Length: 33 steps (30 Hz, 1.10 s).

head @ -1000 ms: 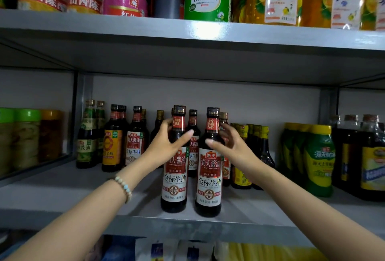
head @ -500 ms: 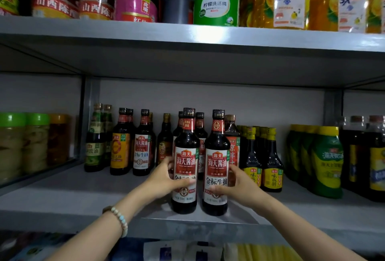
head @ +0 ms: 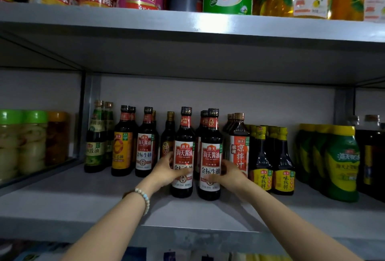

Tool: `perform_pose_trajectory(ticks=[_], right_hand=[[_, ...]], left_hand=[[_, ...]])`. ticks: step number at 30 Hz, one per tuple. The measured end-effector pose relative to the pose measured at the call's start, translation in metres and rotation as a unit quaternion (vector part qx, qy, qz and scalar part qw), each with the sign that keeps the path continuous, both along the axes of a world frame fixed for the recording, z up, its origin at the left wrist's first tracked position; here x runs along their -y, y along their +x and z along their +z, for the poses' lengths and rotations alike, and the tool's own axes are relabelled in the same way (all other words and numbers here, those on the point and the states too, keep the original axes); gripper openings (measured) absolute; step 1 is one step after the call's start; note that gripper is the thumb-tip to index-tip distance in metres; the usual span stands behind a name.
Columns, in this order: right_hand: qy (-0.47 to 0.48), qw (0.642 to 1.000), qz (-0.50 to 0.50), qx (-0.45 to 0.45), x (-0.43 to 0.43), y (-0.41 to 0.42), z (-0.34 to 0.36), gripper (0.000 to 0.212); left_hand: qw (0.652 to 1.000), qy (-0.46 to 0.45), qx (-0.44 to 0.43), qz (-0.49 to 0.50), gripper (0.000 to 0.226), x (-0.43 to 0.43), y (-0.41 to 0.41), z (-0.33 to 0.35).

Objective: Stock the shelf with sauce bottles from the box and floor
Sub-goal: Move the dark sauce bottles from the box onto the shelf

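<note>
Two placed: left bottle [head: 184,150] and right bottle [head: 210,152] stand upright at the shelf [head: 83,204] front, left hand [head: 166,169] and right hand [head: 231,174] apparently each curled round one. With box and floor unseen, the remainder is unknowable.

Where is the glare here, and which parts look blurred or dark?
Head view: white glare on the edge of the upper shelf. Head view: fingers of left hand and right hand look smeared on the front bottles. Head view: dark bottles at far right sit in shadow.

Bare forearms, a pale beaded bracelet [head: 143,197] round the left wrist.
</note>
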State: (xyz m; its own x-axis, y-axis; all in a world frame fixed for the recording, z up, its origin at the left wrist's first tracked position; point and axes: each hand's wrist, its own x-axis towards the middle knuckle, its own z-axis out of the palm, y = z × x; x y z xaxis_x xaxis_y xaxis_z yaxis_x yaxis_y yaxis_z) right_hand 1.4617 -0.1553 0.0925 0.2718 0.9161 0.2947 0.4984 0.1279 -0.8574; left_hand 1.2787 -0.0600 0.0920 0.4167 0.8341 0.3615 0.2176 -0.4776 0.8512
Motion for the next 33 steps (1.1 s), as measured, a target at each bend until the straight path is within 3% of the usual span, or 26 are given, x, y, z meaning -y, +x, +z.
perform_pose_trajectory(ticks=[6, 12, 24, 33], right_hand=[[-0.005, 1.0, -0.013, 0.012, -0.026, 0.003, 0.001, 0.04], [-0.011, 1.0, -0.01, 0.011, -0.033, 0.007, 0.001, 0.055], [0.007, 1.0, 0.008, 0.002, -0.049, 0.012, -0.003, 0.04], [0.019, 1.0, 0.017, 0.001, -0.059, 0.017, -0.006, 0.042]], left_hand=[[1.0, -0.006, -0.001, 0.011, 0.081, -0.018, 0.012, 0.0], [1.0, 0.001, -0.003, 0.005, 0.081, -0.032, 0.017, -0.001], [1.0, 0.017, 0.015, -0.019, 0.077, -0.048, 0.023, -0.004], [0.999, 0.016, 0.025, -0.025, 0.072, -0.055, 0.027, -0.003]])
